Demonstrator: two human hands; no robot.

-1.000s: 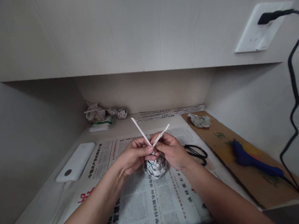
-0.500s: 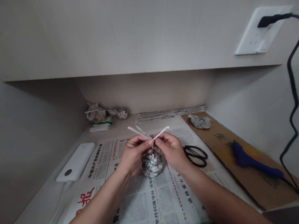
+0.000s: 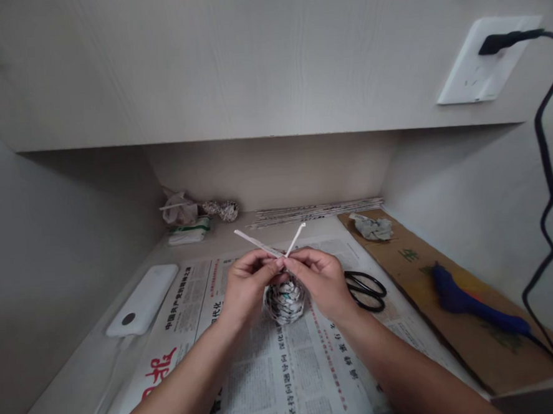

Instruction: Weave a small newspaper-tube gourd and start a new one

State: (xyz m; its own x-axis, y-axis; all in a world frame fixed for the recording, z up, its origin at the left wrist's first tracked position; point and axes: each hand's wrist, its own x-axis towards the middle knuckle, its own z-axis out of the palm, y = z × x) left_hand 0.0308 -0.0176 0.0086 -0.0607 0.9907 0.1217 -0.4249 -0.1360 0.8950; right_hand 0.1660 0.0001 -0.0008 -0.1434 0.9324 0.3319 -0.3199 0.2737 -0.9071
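Note:
A rounded piece woven from rolled newspaper strips (image 3: 285, 301) hangs or rests just under my fingertips, above the spread newspaper (image 3: 257, 358). White paper strips (image 3: 259, 242) rise from its top and cross in a V. My left hand (image 3: 250, 283) pinches them from the left, thumb and fingers closed. From the right, my right hand (image 3: 321, 278) pinches at the same spot, its thumb nearly touching the left thumb. The fingertips hide where the strips meet the woven piece. Black-handled scissors (image 3: 366, 291) lie right of my right hand, their blades hidden.
A blue glue gun (image 3: 474, 304) and crumpled paper (image 3: 374, 228) lie on a cardboard sheet (image 3: 422, 285) at right. Rolled paper sticks (image 3: 314, 212) line the back. A white power bank (image 3: 144, 299) is at left. Woven paper balls (image 3: 223, 209) sit back left, beneath an overhanging panel (image 3: 268, 64).
The right-hand strip has turned more upright, and the short strip between the two long ones no longer shows. Both hands stay pinched together; the view has shifted slightly.

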